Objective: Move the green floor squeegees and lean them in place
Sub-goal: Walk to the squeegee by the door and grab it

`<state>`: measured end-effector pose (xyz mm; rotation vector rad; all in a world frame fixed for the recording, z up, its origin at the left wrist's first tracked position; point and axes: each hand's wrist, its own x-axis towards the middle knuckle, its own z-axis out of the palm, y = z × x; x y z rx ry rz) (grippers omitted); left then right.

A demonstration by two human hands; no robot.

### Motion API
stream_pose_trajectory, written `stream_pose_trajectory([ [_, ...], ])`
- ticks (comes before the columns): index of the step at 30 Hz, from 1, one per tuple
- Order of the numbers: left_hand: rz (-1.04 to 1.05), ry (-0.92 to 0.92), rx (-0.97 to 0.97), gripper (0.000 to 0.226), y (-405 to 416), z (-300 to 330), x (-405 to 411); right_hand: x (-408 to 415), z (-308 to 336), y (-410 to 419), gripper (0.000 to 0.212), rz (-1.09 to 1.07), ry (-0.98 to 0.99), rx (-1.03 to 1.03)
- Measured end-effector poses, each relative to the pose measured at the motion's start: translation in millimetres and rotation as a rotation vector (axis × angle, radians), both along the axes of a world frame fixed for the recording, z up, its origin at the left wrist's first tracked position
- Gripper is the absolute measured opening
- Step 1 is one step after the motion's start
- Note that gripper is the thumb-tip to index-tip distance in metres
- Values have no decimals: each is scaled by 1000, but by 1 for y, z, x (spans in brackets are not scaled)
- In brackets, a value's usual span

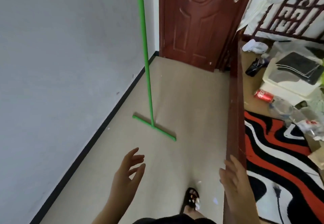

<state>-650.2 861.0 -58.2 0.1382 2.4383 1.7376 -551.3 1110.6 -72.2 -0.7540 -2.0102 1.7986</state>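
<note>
Along the grey wall [61,57], one green squeegee [148,76] stood near-upright, blade on the beige floor [184,101], handle top out of frame. Left hand [127,173] and right hand [234,180] hovered short of it, fingers spread wide, holding nothing; right hand was beside the red-brown door edge [235,118].

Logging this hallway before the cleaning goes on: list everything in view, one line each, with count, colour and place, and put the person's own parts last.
Floor squeegee: one, green, head on the floor, handle rising toward the left wall.
Wall: one, pale grey with black baseboard, left.
Floor: beige, centre.
Door: one, dark red, far end.
Wooden edge: one, dark red, right of the hallway.
Rug: one, red, black and white, right.
Soda can: one, red, lying beyond the rug.
Plastic bottle: one, clear, beside the can.
Left hand: open, empty.
Right hand: open, by the wooden edge.
Foot in sandal: one, black, bottom centre.
</note>
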Motion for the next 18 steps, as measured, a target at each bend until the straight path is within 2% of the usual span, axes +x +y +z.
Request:
stream_pose_trajectory([
  [8,216,7,6,46,112,11,-107,-172,24,129,45,198,-10,13],
  [13,361,19,-7,51,142,2,-185,-285,12,161,41,336,2,15],
  [15,388,29,-3,48,151,0,-226,-332,9,169,44,359,10,38],
  [18,401,44,5,46,164,7,-293,-404,20,175,38,395,66,75],
])
